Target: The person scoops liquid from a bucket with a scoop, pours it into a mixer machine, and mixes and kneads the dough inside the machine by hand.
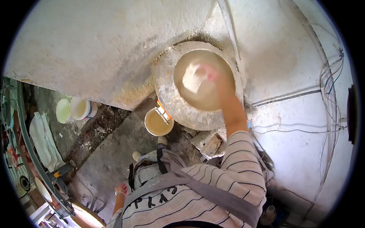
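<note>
My right hand [208, 72] reaches over a round stone-like basin [167, 97] that holds cloudy beige liquid [203, 99]. It grips a whitish object [192, 78]; motion blur hides the object's exact kind, and I cannot tell whether it touches the liquid. My left hand [121, 189] hangs low at my side, away from the basin, with its fingers loosely apart and nothing visible in them. Just left of the basin stands a bucket [153, 133] of beige liquid. An orange and white tool [163, 111] rests across its rim.
Two white pails [82, 109] stand on the floor at left, near a crumpled white sheet [45, 140]. Broken masonry [210, 144] lies below the basin. Cables [296, 131] run along the right wall. A curved metal frame [28, 146] stands at far left.
</note>
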`<state>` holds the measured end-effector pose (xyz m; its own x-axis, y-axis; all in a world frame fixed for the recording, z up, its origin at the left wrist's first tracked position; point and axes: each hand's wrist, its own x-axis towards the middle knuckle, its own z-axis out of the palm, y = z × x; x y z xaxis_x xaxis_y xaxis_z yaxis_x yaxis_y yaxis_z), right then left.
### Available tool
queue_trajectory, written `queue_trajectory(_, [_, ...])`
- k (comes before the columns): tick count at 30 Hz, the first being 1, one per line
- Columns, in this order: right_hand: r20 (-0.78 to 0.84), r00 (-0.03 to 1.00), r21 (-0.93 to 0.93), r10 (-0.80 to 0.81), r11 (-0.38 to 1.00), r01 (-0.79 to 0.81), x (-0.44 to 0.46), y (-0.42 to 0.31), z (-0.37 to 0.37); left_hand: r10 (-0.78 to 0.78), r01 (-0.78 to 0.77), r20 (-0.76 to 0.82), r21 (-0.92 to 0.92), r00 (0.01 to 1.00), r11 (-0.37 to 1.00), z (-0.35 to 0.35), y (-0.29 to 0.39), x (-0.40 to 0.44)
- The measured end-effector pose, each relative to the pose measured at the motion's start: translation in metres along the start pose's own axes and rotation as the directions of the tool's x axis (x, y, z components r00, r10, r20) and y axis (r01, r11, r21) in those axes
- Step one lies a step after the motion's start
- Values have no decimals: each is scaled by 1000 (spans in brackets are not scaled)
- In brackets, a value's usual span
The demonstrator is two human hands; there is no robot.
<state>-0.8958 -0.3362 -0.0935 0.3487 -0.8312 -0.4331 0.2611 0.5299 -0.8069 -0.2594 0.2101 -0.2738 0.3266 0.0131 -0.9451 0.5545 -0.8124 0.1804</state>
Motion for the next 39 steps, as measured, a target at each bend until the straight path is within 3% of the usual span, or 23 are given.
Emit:
queue_trajectory(2, [66,998,-130,-8,991,17,-14,-76,6,-19,18,-16,-16,1000,1000,6,14,0])
queue_trajectory(4, [-41,997,-584,66,808,-78,-46,-112,54,-7,6,-20,-42,1000,999,13,28,0])
queue_trajectory(6, [-25,996,-973,-83,233,-4,-36,-90,38,64,-64,-2,-49,998,997,24,34,-8])
queue_trajectory(9, [-299,953,-925,50,-261,-277,-40,-78,36,181,-180,17,-47,983,983,45,42,-46])
queue_trajectory(10, [-417,891,-864,-179,-226,-450,-40,-68,31,195,-194,10,-36,981,980,48,40,-52])
queue_trajectory(15, [-452,845,-885,-285,27,-464,-3,104,5,159,-160,17,10,987,987,41,16,-44])
queue_trajectory(19, [-190,977,-852,99,478,-214,-6,112,-8,90,-91,26,42,996,995,24,1,-21])
queue_trajectory(21, [-8,998,-494,64,867,-60,-6,101,-8,82,-83,32,47,996,995,23,4,-14])
queue_trajectory(22, [29,998,-112,-56,992,59,-10,75,3,76,-77,29,41,997,996,22,5,-12])
queue_trajectory(23, [-101,989,68,108,993,-101,-16,23,17,72,-73,25,40,997,997,20,7,-11])
queue_trajectory(24, [-36,999,-267,-31,964,20,-27,-22,26,71,-72,21,47,997,996,20,11,-10])
queue_trajectory(25, [78,986,-565,-145,809,163,-36,-69,32,72,-73,22,42,997,996,21,17,-9])
queue_trajectory(26, [225,951,-781,-213,544,306,-41,-91,35,77,-77,19,38,997,996,23,23,-10])
queue_trajectory(28, [79,990,-988,-114,120,93,-42,-88,40,104,-104,17,25,994,994,25,32,-8])
queue_trajectory(30, [-91,991,-931,-100,-346,-120,-40,-81,48,164,-164,19,16,986,986,32,37,-13])
queue_trajectory(32, [-333,916,-867,-224,-308,-391,-42,-73,51,227,-227,15,3,974,974,40,42,-31])
queue_trajectory(34, [-477,842,-829,-251,-189,-526,-41,-56,40,245,-245,40,-24,969,969,40,36,-44])
queue_trajectory(36, [-401,911,-906,-100,194,-377,-20,16,-14,254,-252,56,-41,966,967,41,28,-50])
queue_trajectory(37, [-251,968,-848,-9,484,-215,-13,66,-41,238,-237,52,-40,970,971,37,20,-49])
queue_trajectory(38, [-551,793,-830,-260,271,-488,-12,108,3,218,-217,39,-30,975,976,32,10,-48])
queue_trajectory(39, [-668,726,-725,-167,369,-582,-7,117,23,191,-191,26,-19,981,981,29,1,-45])
